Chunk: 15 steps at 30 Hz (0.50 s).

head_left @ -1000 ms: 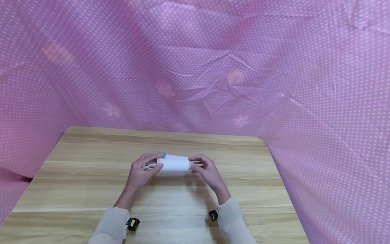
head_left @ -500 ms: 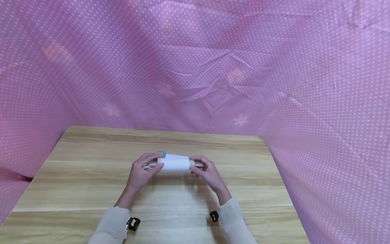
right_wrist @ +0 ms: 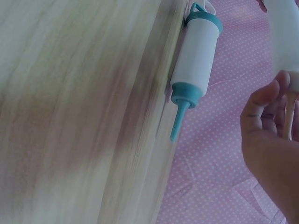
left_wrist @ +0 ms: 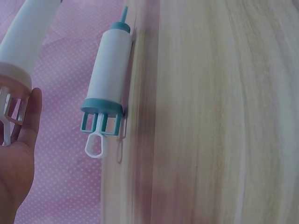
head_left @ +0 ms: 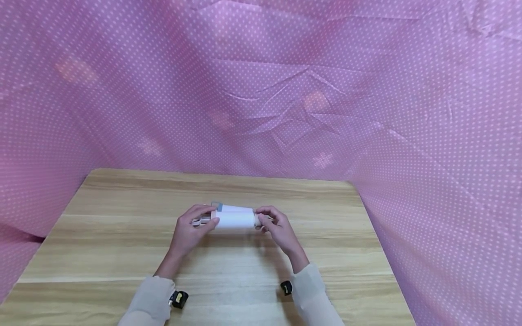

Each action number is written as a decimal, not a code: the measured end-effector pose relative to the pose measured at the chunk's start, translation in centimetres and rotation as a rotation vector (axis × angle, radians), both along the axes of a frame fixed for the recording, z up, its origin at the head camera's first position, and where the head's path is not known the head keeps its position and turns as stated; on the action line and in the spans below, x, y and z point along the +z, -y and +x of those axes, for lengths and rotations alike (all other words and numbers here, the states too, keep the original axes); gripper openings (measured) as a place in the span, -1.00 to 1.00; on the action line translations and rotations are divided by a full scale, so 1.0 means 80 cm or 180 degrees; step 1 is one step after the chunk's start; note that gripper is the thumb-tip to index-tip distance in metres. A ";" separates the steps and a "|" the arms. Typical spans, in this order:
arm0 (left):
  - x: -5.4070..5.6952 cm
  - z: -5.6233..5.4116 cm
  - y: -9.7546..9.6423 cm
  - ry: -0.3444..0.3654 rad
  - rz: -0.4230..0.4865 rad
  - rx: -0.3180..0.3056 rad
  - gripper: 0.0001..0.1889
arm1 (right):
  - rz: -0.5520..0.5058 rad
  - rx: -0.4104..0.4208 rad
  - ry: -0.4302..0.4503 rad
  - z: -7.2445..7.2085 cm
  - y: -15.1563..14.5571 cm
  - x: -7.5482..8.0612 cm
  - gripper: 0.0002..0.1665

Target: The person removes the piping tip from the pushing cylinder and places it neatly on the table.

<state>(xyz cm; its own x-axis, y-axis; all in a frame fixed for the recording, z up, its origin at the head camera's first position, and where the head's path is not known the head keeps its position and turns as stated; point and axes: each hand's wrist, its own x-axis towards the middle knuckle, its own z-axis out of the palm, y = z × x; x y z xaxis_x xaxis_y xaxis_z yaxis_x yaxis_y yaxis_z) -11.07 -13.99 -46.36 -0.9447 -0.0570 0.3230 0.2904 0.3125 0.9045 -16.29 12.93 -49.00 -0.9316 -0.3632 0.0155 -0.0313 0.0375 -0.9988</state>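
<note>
Both hands hold a large white plastic syringe (head_left: 234, 220) with beige ends, level above the table. My left hand (head_left: 187, 231) grips its left end by the beige collar, where the finger loops and pale plunger handle show in the left wrist view. At the opposite end my right hand (head_left: 282, 231) pinches the beige cap (right_wrist: 294, 81) with thumb and fingers, and the thin nozzle (right_wrist: 289, 115) runs down past the palm. A second white syringe (left_wrist: 110, 65) with teal ends lies on the table just behind, partly covered by the held one in the head view.
The wooden table (head_left: 228, 280) reaches back to a pink dotted cloth (head_left: 261, 90) hung around its far and side edges. A small black camera (head_left: 178, 299) sits at the left wrist and another black camera (head_left: 286, 288) at the right.
My right thumb and fingers have shifted around the beige cap, the thumb now higher over it, hiding more of the nozzle. The left hand and teal-ended syringe stay in place.
</note>
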 end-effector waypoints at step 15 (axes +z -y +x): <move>-0.031 -0.008 0.008 0.0125 -0.0069 0.0058 -0.66 | -0.0059 0.0246 0.0063 0.001 -0.003 -0.001 -0.65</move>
